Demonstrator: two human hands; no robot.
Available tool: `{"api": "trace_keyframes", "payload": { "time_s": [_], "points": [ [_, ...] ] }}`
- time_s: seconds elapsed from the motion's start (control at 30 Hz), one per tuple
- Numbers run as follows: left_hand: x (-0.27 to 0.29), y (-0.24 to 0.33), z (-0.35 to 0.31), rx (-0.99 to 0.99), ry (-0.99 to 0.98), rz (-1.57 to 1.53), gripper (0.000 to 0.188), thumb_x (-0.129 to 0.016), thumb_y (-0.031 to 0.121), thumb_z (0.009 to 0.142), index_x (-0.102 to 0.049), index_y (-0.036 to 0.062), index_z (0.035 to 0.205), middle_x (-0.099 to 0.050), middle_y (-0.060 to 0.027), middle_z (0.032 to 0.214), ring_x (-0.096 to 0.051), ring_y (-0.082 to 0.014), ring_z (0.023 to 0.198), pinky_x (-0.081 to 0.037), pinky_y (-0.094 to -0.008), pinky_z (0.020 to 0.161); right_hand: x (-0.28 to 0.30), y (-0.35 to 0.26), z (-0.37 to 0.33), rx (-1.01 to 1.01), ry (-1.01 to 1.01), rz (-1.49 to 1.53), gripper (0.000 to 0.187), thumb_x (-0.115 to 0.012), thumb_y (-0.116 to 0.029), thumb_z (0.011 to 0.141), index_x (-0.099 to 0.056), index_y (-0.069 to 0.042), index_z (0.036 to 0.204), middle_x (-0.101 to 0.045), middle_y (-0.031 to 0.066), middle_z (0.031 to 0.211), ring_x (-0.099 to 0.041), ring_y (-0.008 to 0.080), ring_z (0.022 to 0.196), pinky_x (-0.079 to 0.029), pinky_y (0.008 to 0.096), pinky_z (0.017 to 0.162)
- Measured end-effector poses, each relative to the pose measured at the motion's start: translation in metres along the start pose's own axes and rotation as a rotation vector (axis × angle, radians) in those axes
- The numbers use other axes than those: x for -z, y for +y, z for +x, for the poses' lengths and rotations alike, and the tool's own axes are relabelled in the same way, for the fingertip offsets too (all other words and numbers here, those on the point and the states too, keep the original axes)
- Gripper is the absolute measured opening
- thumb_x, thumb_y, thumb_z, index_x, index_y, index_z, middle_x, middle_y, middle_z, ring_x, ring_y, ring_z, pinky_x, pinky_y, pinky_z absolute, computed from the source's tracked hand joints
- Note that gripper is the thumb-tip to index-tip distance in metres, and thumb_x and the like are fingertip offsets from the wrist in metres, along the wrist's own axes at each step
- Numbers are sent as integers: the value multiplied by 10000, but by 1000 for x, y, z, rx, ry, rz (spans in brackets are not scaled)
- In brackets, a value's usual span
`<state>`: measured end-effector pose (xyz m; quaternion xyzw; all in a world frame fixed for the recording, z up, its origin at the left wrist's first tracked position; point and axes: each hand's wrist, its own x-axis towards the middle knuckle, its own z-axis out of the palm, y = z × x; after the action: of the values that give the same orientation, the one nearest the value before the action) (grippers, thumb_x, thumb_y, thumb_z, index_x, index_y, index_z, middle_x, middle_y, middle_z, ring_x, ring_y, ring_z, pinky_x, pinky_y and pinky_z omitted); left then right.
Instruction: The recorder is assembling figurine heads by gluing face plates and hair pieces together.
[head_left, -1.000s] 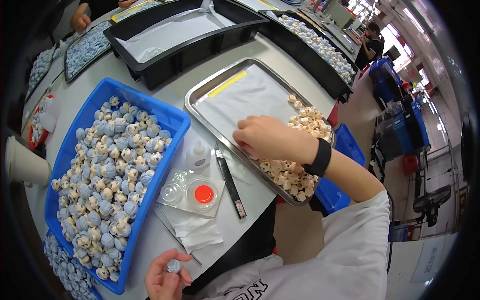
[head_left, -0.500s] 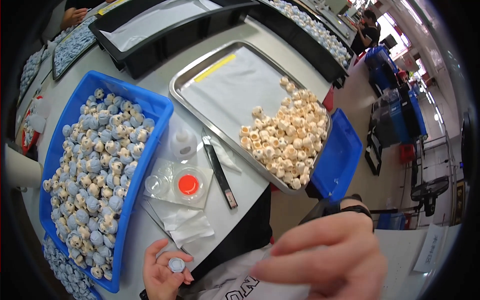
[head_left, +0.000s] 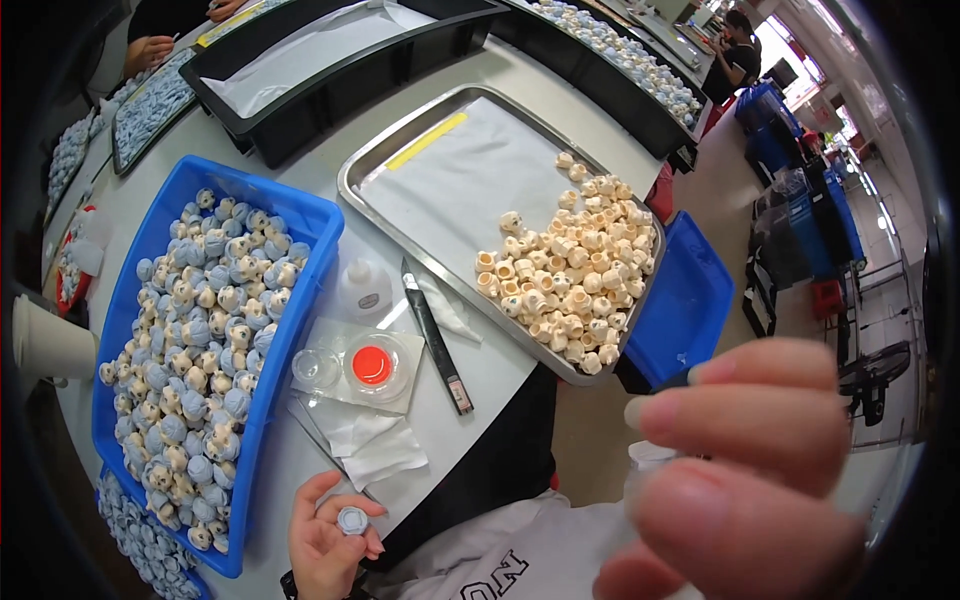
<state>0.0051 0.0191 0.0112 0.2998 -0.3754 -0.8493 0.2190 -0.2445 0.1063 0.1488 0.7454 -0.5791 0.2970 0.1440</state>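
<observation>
My left hand [head_left: 325, 545] is closed at the bottom of the view. Between its thumb and fingers sits a small light-blue round piece [head_left: 352, 520] with a ridged rim and a hollow-looking face. My right hand [head_left: 740, 460] is raised close to the camera at lower right. Its fingers are bent but apart, and I see nothing held in them. Ahead, a metal tray [head_left: 400, 230] carries many cream-coloured hollow doll heads [head_left: 570, 280] at its right end. A blue bin [head_left: 270, 400] at left holds cream heads fitted with light-blue caps [head_left: 200, 330].
Between bin and tray lie a black-handled craft knife [head_left: 437, 340], a white squeeze bottle [head_left: 364, 287], a clear dish with red contents [head_left: 371, 365], tweezers [head_left: 325, 440] and tissue [head_left: 375, 445]. Black trays [head_left: 320, 110] stand behind. A paper cup [head_left: 50, 340] stands far left; other people work beyond.
My right hand has moved right and nearer the camera, its fingers spreading apart. My left hand keeps the blue piece in nearly the same place. The view has shifted slightly.
</observation>
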Motion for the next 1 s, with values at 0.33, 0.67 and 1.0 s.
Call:
{"api": "trace_keyframes", "payload": {
  "time_s": [0.33, 0.67, 1.0],
  "points": [
    [4, 1, -4, 55, 22, 37, 475, -640, 166, 803, -439, -26, 1188, -578, -172, 1061, -555, -80, 659, -435, -159, 555, -32, 115, -160, -1202, 635, 337, 532, -378, -301, 955, -185, -54, 1385, -524, 103, 1037, -561, 165, 798, -471, 264, 678],
    [2, 5, 4, 98, 34, 65, 415, -621, 154, 808, -472, -38, 1145, -579, -159, 1059, -536, -75, 647, -434, -167, 565, -120, 122, -165, -1417, 780, 1109, 401, -360, -281, 963, -441, 25, 1210, -527, 103, 1199, -532, 187, 1067, -422, 307, 907],
    [3, 1, 4, 121, 19, 77, 422, -615, 114, 809, -462, -25, 1177, -574, -141, 1059, -522, -63, 630, -427, -158, 542, -131, 127, -166, -1306, 823, 1041, 384, -383, -275, 947, -485, 35, 1151, -580, 112, 1098, -600, 168, 931, -482, 285, 800]
  ]
}}
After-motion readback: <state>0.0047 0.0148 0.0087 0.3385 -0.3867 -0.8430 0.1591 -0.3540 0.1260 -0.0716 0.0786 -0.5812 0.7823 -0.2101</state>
